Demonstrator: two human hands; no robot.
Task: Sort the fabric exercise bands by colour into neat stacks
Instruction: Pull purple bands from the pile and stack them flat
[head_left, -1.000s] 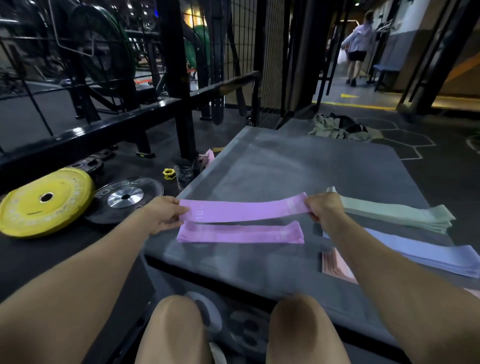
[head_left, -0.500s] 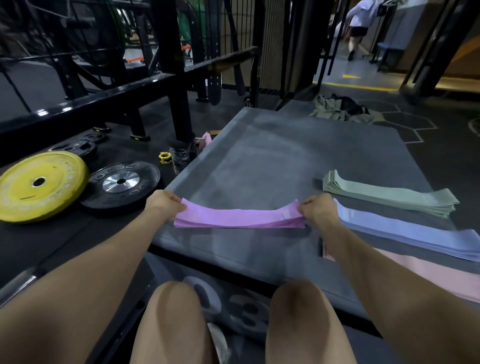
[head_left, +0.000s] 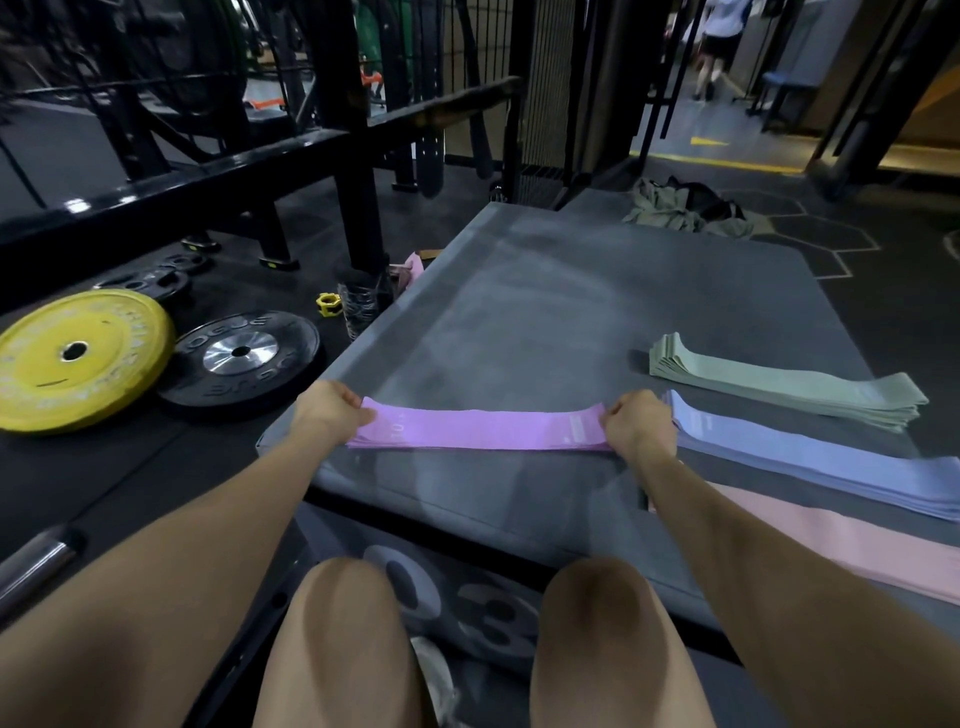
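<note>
A stack of purple fabric bands (head_left: 483, 430) lies flat near the front left of a grey padded platform (head_left: 519, 312). My left hand (head_left: 327, 410) pinches the stack's left end and my right hand (head_left: 636, 423) pinches its right end. To the right lie three more stacks: green bands (head_left: 779, 384) farthest back, blue-lilac bands (head_left: 810, 462) in the middle, and pink bands (head_left: 841, 545) nearest, partly hidden behind my right forearm.
On the floor to the left lie a yellow weight plate (head_left: 72, 358), a black plate (head_left: 239, 358) and a small yellow collar (head_left: 330, 305). A black rack frame (head_left: 208, 176) stands behind them. Crumpled clothing (head_left: 685, 208) lies at the platform's far end. My knees are below.
The purple band I held stretched in the air came down onto the purple band on the platform. Both hands stayed on its ends and now hold the stack's ends.
</note>
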